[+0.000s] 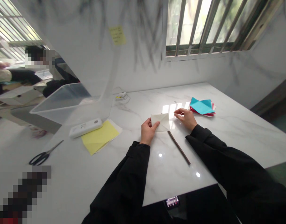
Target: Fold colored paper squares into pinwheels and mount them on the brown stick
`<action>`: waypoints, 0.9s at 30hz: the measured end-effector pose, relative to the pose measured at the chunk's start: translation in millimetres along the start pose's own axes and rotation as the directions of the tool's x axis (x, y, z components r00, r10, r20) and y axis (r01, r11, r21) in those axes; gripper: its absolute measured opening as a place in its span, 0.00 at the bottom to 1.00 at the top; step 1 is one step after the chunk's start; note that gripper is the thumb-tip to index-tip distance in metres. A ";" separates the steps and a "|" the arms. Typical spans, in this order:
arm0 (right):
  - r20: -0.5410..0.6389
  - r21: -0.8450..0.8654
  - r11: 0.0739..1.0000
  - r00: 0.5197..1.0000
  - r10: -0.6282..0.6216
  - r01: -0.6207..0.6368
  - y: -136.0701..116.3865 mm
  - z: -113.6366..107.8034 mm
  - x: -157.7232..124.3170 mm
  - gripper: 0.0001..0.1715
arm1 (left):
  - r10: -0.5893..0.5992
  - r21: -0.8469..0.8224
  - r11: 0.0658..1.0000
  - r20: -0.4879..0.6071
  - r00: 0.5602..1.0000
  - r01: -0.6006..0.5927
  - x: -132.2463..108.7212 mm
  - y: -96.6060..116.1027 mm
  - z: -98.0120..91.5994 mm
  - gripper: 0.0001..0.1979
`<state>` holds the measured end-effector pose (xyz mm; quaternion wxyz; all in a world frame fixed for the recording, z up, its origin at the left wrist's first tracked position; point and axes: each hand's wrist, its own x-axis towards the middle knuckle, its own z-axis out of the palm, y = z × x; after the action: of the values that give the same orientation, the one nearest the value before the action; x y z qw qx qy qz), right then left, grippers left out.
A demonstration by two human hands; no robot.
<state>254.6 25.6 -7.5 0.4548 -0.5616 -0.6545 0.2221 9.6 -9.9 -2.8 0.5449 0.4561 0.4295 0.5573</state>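
A small folded cream paper (163,122), with crease lines across its face, is held up above the white marbled table in my left hand (148,130). The thumb of that hand presses on the front of the paper and its fingers are behind. Just right of the paper, apart from it, is my right hand (186,118), its thumb and fingertips bent together. Whether anything tiny is between them does not show. A thin dark brown stick (179,148) lies on the table below the paper, slanting toward me.
Teal and red paper sheets (202,106) are stacked at the right. On the left lie yellow paper (102,137), a white oblong device (85,128), black-handled scissors (46,154) and a clear plastic bin (61,102). A phone (172,202) shows below the table edge. Other people sit far left.
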 end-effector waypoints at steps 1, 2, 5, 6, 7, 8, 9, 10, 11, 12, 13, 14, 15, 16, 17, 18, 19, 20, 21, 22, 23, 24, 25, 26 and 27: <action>-0.056 -0.075 0.997 0.998 0.014 -0.018 8.1 -2.5 3.6 0.15 | 0.006 0.006 1.000 0.011 1.000 -0.006 -1.0 0.1 -0.1 0.29; -0.098 -0.125 0.991 0.995 0.033 -0.045 15.4 -3.6 7.2 0.16 | 0.006 0.006 1.000 0.027 1.000 -0.007 -1.9 0.6 -0.6 0.31; -0.165 -0.222 0.970 0.984 0.062 -0.098 30.4 0.4 19.7 0.19 | -0.011 -0.036 0.999 0.065 0.998 0.014 -2.9 3.2 -3.9 0.36; -0.183 -0.250 0.962 0.981 0.068 -0.113 33.3 3.2 24.9 0.20 | -0.014 -0.056 0.998 0.061 0.998 0.017 -2.6 4.0 -5.2 0.37; -0.203 -0.276 0.952 0.976 0.079 -0.134 35.5 6.3 30.9 0.21 | -0.015 -0.073 0.997 0.052 0.999 0.019 -2.2 4.5 -6.2 0.38; -0.228 -0.296 0.941 0.969 0.095 -0.162 37.5 9.2 37.5 0.22 | -0.016 -0.084 0.996 0.044 0.999 0.020 -1.8 4.7 -6.9 0.38; -0.252 -0.310 0.931 0.961 0.115 -0.193 39.4 11.9 44.7 0.22 | -0.018 -0.093 0.995 0.040 0.999 0.022 -1.5 4.6 -7.2 0.37; -0.275 -0.321 0.920 0.952 0.135 -0.223 41.3 14.2 52.2 0.23 | -0.021 -0.099 0.995 0.041 0.999 0.025 -1.5 4.4 -7.3 0.37; -0.296 -0.329 0.910 0.942 0.156 -0.254 43.3 16.1 59.8 0.22 | -0.025 -0.105 0.994 0.044 0.999 0.029 -1.6 4.2 -7.0 0.37; -0.314 -0.334 0.899 0.933 0.178 -0.284 45.4 17.6 67.3 0.22 | -0.028 -0.113 0.993 0.046 0.999 0.033 -2.0 3.9 -6.7 0.36; -0.330 -0.338 0.888 0.923 0.198 -0.311 47.5 18.9 74.3 0.22 | -0.030 -0.121 0.992 0.046 0.998 0.036 -2.6 3.6 -6.2 0.36; -0.344 -0.341 0.877 0.913 0.217 -0.337 49.5 19.9 80.7 0.21 | -0.032 -0.128 0.991 0.046 0.998 0.037 -3.2 3.3 -5.8 0.35; -0.357 -0.345 0.867 0.904 0.233 -0.360 51.3 20.8 86.2 0.21 | -0.033 -0.134 0.990 0.046 0.998 0.039 -3.8 3.1 -5.3 0.35; -0.369 -0.350 0.856 0.896 0.247 -0.380 52.7 21.4 90.8 0.21 | -0.033 -0.137 0.990 0.046 0.998 0.040 -4.3 2.9 -4.8 0.35; -0.377 -0.355 0.847 0.890 0.256 -0.395 53.8 21.9 94.5 0.21 | -0.034 -0.137 0.990 0.046 0.998 0.040 -4.7 2.8 -4.4 0.35; -0.382 -0.362 0.840 0.886 0.261 -0.404 54.4 22.2 97.2 0.20 | -0.033 -0.136 0.990 0.046 0.998 0.039 -4.9 2.6 -4.0 0.34; -0.384 -0.369 0.835 0.885 0.264 -0.409 54.6 22.3 99.1 0.18 | -0.033 -0.133 0.990 0.044 0.998 0.039 -4.9 2.4 -3.7 0.34; -0.384 -0.376 0.831 0.885 0.264 -0.411 54.4 22.2 100.3 0.17 | -0.032 -0.130 0.991 0.042 0.999 0.037 -4.8 2.2 -3.5 0.34; -0.383 -0.382 0.828 0.886 0.262 -0.410 54.0 22.0 101.0 0.16 | -0.031 -0.127 0.991 0.040 0.999 0.036 -4.5 2.0 -3.4 0.34; -0.380 -0.386 0.827 0.887 0.262 -0.409 53.5 21.8 101.4 0.15 | -0.030 -0.124 0.992 0.039 0.999 0.035 -4.2 1.7 -3.5 0.34; -0.376 -0.388 0.827 0.889 0.262 -0.407 53.0 21.5 101.6 0.15 | -0.029 -0.121 0.992 0.038 0.999 0.033 -4.0 1.4 -3.7 0.34; -0.372 -0.387 0.828 0.890 0.262 -0.405 52.5 21.2 101.6 0.15 | -0.027 -0.118 0.992 0.037 0.999 0.031 -3.7 1.1 -4.0 0.34; -0.369 -0.385 0.831 0.892 0.261 -0.403 52.1 20.9 101.6 0.14 | -0.025 -0.117 0.993 0.036 0.999 0.029 -3.6 0.8 -4.4 0.34; -0.366 -0.381 0.835 0.894 0.259 -0.398 51.7 20.4 101.6 0.14 | -0.023 -0.116 0.993 0.034 0.999 0.027 -3.5 0.6 -4.8 0.34; -0.364 -0.374 0.841 0.896 0.254 -0.390 51.5 19.7 101.3 0.14 | -0.022 -0.117 0.993 0.032 0.999 0.026 -3.4 0.6 -5.2 0.34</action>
<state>269.9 138.8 -23.3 0.3662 -0.7793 -0.5055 0.0558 4.4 -13.2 -3.5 0.5840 0.4265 0.3929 0.5680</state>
